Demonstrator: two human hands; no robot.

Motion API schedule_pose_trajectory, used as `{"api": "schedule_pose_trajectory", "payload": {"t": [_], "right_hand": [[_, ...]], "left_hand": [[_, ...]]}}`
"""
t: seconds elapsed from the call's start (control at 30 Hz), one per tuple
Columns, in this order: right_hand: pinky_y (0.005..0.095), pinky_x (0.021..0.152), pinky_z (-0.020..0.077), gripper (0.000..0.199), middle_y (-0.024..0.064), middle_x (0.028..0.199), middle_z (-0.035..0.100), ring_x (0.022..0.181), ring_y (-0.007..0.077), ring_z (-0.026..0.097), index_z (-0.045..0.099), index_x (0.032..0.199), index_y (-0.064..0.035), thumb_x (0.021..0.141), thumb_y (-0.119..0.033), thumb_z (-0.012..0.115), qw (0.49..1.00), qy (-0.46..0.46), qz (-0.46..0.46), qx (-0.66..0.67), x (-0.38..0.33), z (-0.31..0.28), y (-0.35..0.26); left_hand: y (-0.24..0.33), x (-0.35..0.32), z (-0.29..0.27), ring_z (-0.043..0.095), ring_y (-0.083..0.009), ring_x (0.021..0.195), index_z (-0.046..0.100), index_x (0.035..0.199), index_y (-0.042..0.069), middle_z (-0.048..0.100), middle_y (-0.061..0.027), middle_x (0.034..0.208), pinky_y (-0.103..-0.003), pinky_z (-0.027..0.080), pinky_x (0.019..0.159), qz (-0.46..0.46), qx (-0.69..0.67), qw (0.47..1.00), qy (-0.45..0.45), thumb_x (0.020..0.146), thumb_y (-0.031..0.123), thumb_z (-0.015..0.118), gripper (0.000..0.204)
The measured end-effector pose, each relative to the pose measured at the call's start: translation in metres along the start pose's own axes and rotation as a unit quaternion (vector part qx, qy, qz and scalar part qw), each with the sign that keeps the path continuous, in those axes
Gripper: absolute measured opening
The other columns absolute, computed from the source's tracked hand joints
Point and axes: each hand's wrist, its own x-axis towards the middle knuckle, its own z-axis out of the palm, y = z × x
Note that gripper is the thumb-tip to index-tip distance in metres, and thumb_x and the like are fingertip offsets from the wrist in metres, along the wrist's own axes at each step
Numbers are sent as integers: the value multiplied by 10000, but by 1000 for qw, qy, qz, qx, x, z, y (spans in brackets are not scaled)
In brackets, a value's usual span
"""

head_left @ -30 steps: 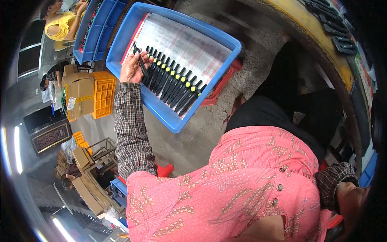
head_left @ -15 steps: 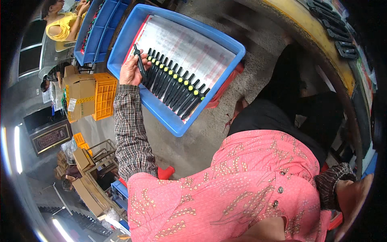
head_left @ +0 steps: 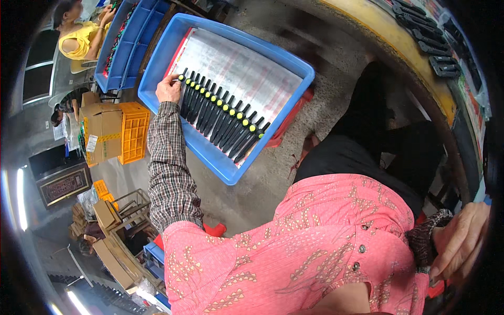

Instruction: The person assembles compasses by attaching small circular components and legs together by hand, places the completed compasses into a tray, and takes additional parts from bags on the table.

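Observation:
A blue plastic tray (head_left: 277, 48) holds a slanted row of slim black tools (head_left: 220, 113), each with a round yellow-green cap at the joint. Their exact kind is not plain. Beneath them lies a pale printed sheet (head_left: 239, 68). At the row's left end my left hand (head_left: 169, 88) is closed, its fingertips on the cap end of the leftmost black tool (head_left: 181, 78), which lies beside the others. Far off at the right rim, beside the table, my right hand (head_left: 462, 242) hangs with its fingers stretched downward and nothing visible in them.
More black tools (head_left: 428, 39) lie on the yellow-edged table (head_left: 391, 44) at the upper right. Something red (head_left: 290, 121) stands under the tray. Left of it are blue bins (head_left: 126, 50), an orange crate (head_left: 134, 132), a cardboard box (head_left: 102, 131) and a person in yellow (head_left: 80, 42).
My left hand has lowered the tool it held into the left end of the row. My right hand has turned and come further into view at the right rim.

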Motion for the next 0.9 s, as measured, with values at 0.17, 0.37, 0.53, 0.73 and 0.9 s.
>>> {"api": "schedule_pose_trajectory", "payload": {"t": [0.17,0.37,0.53,0.73,0.9], "right_hand": [[405,751,580,92,159,740,623,696,257,657,637,873,65,851,29,555,994,-37,103,16,-8,-8,-9],[397,764,595,107,165,818,650,736,252,680,670,883,57,798,82,609,989,-33,128,-61,5,-7,-2],[355,616,602,201,84,707,591,545,183,627,624,738,9,827,-160,687,966,120,114,-197,19,18,2],[360,524,530,211,136,676,590,495,213,587,617,741,67,778,-102,738,957,196,69,-203,14,22,2],[351,534,530,222,112,620,573,501,201,589,601,744,54,828,-131,691,932,253,55,-256,16,34,-15]], "left_hand": [[8,-9,2,658,-191,759,693,1016,118,688,-96,807,-313,504,740,1,40,999,-34,731,136,635,291],[-8,-19,-3,659,-247,796,678,1051,132,681,-128,841,-336,500,760,41,88,995,-16,746,147,623,311],[9,-10,11,627,-327,770,652,1041,122,649,-173,796,-407,488,710,132,156,979,17,751,80,558,308],[-6,-17,7,603,-339,827,635,1062,99,626,-177,834,-423,470,755,101,197,975,24,745,81,583,322],[84,-19,-4,587,-296,847,578,1138,80,595,-138,929,-394,470,771,210,162,956,126,791,113,575,349]]}}
